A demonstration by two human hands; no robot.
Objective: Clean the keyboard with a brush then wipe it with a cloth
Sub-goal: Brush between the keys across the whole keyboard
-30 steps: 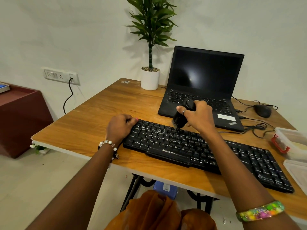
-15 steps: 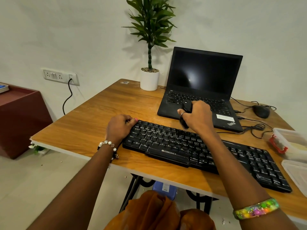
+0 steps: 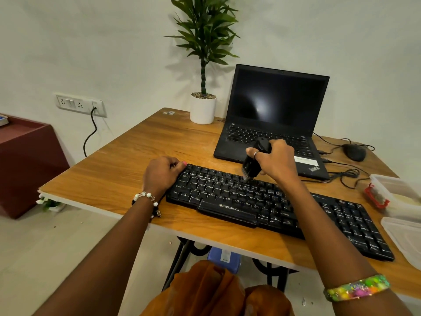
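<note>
A long black keyboard [image 3: 268,206] lies slanted across the wooden table [image 3: 127,176]. My right hand [image 3: 276,160] grips a black brush [image 3: 254,161] by its handle, bristles pointing down onto the keyboard's top key rows near the middle. My left hand [image 3: 163,173] rests against the keyboard's far left corner, fingers curled over its edge. No cloth is plainly visible.
An open black laptop [image 3: 273,119] stands just behind the brush. A potted plant [image 3: 203,108] sits at the back. A mouse [image 3: 354,152] with tangled cables lies at the right. Clear plastic containers [image 3: 396,195] sit at the table's right edge.
The brush has swung from tucked behind my right hand back down to the left, its bristles returning onto the top key rows. My left hand has stayed put.
</note>
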